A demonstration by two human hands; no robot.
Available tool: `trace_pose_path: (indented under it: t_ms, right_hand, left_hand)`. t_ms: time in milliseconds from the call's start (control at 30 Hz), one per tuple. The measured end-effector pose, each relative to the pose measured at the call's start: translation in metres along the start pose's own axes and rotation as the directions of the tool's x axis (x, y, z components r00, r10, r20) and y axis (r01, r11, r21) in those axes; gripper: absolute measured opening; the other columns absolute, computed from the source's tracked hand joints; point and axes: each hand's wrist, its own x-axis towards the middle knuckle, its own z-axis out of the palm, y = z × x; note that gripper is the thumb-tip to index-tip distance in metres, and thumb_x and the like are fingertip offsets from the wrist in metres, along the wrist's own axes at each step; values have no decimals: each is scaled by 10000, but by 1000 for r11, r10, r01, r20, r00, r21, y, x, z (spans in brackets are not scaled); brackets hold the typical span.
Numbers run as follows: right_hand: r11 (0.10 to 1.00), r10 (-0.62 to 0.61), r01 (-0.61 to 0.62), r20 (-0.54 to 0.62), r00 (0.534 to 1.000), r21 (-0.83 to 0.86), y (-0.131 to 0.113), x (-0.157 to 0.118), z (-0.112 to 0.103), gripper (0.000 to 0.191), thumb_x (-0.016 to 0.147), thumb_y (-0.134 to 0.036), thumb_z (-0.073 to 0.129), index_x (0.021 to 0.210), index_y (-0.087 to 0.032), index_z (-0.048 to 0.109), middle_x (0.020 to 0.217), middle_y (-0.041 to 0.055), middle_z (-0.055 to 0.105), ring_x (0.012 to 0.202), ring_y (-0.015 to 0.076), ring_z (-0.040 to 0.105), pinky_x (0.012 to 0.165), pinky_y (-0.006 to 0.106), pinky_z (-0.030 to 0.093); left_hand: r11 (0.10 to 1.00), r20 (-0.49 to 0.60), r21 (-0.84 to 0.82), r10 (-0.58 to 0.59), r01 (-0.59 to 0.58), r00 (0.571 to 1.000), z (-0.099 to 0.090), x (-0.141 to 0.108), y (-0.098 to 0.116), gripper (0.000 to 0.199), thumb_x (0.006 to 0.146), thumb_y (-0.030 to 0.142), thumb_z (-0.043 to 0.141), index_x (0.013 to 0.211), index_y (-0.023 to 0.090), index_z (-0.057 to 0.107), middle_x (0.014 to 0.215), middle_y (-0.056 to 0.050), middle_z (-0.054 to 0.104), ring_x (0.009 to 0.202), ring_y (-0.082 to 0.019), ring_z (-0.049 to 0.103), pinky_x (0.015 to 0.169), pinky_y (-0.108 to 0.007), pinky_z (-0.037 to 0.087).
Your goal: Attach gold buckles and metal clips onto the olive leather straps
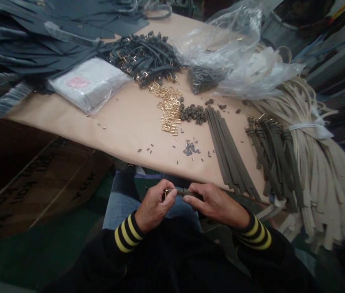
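Right now, from my head view, my left hand (154, 205) and my right hand (215, 204) are close together over my jeans (123, 199), both curled narrow around a dark strap (189, 193). My left fingers pinch its gold-coloured buckle end, and my right fingers and thumb hold the rest of its length. The strap sits below the loose gold buckles (169, 110), which lie in a heap on the tan-papered worktop (123, 122), and I'll place everything else from that heap.

Just right of the gold buckles is a small pile of dark rings (193, 114), and just below them are scattered tiny dark pieces (190, 148). Further right lie long, flat dark strips (229, 146) side by side, then a row of buckled straps (270, 158), then a big bundle of cream strips (319, 175) tied with a white band. Above the gold buckles is a tangle of dark buckled straps (143, 59), with a white wrapped packet (88, 83) to its left and crumpled clear plastic (218, 44) to its right. (My black sleeves (126, 232) have yellow stripes at the cuffs.) Well to the left of the gold buckles, below the worktop, stands a printed cardboard box (38, 179).
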Motion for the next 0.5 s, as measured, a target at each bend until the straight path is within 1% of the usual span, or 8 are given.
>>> trace_pose_path:
  t_ms: [67, 200, 333, 400, 500]
  right_hand:
    - [1000, -18, 18, 29, 999, 25, 1, -1, 0, 243, 818, -269, 447, 604, -154, 459, 507, -25, 475, 472, 90, 414, 475, 207, 295]
    - [993, -87, 81, 68, 994, 82, 2, -2, -2, 202, 822, -238, 436, 641, -153, 468, 543, -16, 506, 494, 93, 447, 498, 203, 313]
    - [988, -115, 99, 142, 983, 119, -1, -2, -2, 197, 833, -164, 370, 675, -147, 486, 560, -12, 515, 501, 89, 465, 526, 201, 327]
    - [991, -99, 85, 134, 986, 103, -2, -1, -1, 196, 823, -147, 365, 660, -148, 476, 537, -23, 481, 481, 85, 434, 506, 201, 310]
    - [993, -84, 78, 66, 994, 83, -2, 2, 2, 209, 811, -185, 393, 613, -151, 449, 511, -42, 400, 472, 82, 368, 472, 203, 267]
  left_hand:
    - [1000, -9, -4, 4, -4, 1000, 1, 0, -1, 169, 775, 304, 389, 679, 168, 421, 469, 79, 345, 419, -70, 326, 421, -191, 271]
    - [1000, -26, 3, 18, -18, 999, 2, -1, -3, 185, 783, 313, 377, 672, 170, 415, 472, 78, 340, 428, -72, 326, 427, -192, 272]
    - [995, -29, 76, 61, -58, 998, 1, 0, -6, 175, 786, 296, 375, 675, 167, 418, 487, 74, 341, 439, -72, 328, 437, -194, 274]
    - [987, -26, 131, 96, -92, 995, 0, 1, -7, 158, 782, 277, 377, 678, 166, 420, 492, 75, 337, 439, -70, 322, 438, -195, 269]
    - [976, -13, 175, 132, -128, 991, -1, 2, -8, 132, 775, 250, 379, 680, 167, 416, 489, 77, 330, 434, -69, 319, 438, -195, 264]
